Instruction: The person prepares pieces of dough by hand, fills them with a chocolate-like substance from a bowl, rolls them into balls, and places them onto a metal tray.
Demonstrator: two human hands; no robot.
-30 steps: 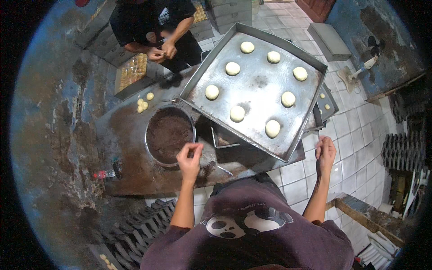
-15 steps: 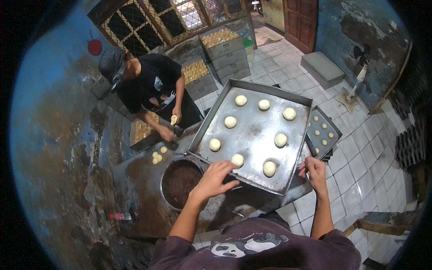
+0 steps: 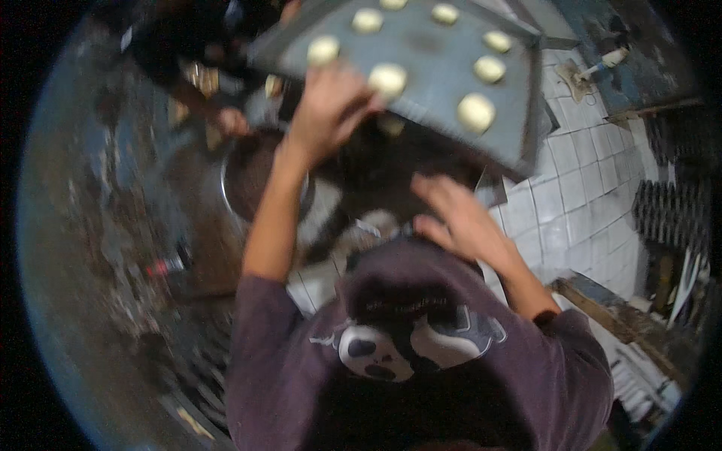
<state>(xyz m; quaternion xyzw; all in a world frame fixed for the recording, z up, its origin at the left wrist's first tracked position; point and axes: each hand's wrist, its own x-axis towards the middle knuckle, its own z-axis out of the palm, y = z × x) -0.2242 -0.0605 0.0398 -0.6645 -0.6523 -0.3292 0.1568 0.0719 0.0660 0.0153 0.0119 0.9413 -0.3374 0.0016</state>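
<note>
Gripping the metal baking tray point(image 3: 444, 68) of dough rounds point(image 3: 476, 112), the left hand point(image 3: 331, 105) lifts it; the right hand point(image 3: 459, 218) hangs open, empty.

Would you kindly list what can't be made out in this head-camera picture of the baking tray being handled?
- Baking tray: its far end is cut off by the top edge.
- Left hand: motion blur hides whether its grip is closed on the tray.
- Right hand: blurred; appears apart from the tray, fingers spread.
- Co-worker's hand: blurred; what it holds is unreadable.
- Round pan: partly hidden by the left forearm.
</note>
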